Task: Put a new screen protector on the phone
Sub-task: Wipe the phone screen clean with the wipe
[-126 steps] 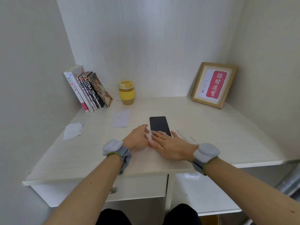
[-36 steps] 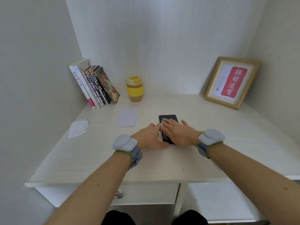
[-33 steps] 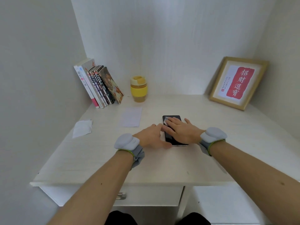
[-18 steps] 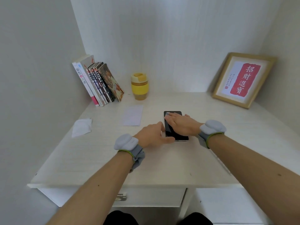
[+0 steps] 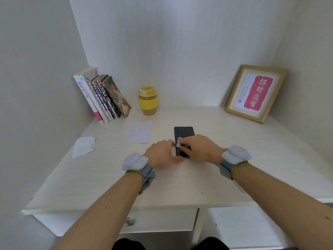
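The black phone (image 5: 184, 132) lies flat, screen up, in the middle of the white desk (image 5: 252, 159). My right hand (image 5: 200, 148) lies over its near half, its fingers pressing a small white wipe (image 5: 179, 142) onto the screen near the left edge. My left hand (image 5: 162, 153) holds the phone at its near left corner, fingers bent against the left edge and thumb along the near end. The phone's near end is hidden under both hands.
A flat white sheet (image 5: 140, 132) lies left of the phone and a crumpled white piece (image 5: 84, 146) further left. Books (image 5: 102, 98) lean at the back left, beside a yellow cup (image 5: 147, 100). A framed picture (image 5: 255, 92) leans at the back right.
My right hand has slid the wipe from the phone's far end back toward me to mid-screen. My left hand stays at the near left corner.
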Available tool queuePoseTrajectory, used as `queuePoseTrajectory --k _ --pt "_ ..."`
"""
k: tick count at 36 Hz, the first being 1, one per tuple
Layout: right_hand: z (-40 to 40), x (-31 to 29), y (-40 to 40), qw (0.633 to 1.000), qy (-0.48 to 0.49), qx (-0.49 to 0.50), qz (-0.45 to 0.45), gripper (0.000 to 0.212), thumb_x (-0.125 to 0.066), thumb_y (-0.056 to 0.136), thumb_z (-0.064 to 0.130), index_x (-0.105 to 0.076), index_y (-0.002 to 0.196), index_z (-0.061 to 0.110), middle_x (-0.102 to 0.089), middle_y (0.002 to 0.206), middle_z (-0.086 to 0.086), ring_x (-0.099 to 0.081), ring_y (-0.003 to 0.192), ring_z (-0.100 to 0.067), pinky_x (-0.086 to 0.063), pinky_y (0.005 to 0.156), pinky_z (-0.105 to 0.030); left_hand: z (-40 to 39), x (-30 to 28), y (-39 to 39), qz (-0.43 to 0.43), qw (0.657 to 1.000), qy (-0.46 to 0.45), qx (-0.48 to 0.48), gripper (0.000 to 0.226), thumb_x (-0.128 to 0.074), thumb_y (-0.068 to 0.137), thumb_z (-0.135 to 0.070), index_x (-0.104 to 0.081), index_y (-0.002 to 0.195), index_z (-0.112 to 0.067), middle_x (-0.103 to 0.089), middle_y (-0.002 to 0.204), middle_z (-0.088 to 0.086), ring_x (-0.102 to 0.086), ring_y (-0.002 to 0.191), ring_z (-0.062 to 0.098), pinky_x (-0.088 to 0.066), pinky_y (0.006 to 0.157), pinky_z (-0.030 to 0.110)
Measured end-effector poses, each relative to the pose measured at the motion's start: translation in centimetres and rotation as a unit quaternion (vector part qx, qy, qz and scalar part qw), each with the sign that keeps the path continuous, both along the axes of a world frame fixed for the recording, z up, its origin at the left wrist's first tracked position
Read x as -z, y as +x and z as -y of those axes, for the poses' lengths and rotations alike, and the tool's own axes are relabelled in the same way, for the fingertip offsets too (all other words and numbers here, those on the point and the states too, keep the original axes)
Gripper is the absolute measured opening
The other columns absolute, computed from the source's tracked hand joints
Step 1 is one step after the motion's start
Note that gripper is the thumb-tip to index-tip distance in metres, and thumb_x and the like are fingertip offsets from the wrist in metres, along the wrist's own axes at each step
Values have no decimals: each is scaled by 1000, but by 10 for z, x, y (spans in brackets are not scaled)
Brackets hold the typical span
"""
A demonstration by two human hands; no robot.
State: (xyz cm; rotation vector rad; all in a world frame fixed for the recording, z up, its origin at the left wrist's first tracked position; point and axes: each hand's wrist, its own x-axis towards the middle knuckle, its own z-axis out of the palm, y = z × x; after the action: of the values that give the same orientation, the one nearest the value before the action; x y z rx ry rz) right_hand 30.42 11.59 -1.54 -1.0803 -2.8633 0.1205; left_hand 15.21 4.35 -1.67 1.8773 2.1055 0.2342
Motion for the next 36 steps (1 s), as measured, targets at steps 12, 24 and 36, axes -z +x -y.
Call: queuePoseTrajectory --k 12,24,36 --pt "19 6 -5 999 28 6 -33 29 -46 91 13 -71 102 25 -70 93 -2 -57 78 -26 -50 71 -36 2 -1 -4 48 999 -5 -13 70 -67 78 -58 -44 134 -22 -59 116 2 -56 105 20 -44 87 29" --pt "24 2 -6 994 -48 -12 -95 41 -48 88 6 -70 116 28 -73 99 -3 -60 87 -29 -50 80 -36 4 -7 -11 211 976 12 -49 49 -71 77 -51 -63 112 -17 -71 97 -2 -60 72 10 -44 59 20" --pt "8 -1 3 984 -13 124 -130 38 -54 96 38 -60 127 17 -66 114 0 -49 114 -27 -42 96 -38 -2 -1 -7 209 965 113 -108 13 -59 91 -28 -68 95 -19 -63 90 -2 -56 85 13 -45 75 23"
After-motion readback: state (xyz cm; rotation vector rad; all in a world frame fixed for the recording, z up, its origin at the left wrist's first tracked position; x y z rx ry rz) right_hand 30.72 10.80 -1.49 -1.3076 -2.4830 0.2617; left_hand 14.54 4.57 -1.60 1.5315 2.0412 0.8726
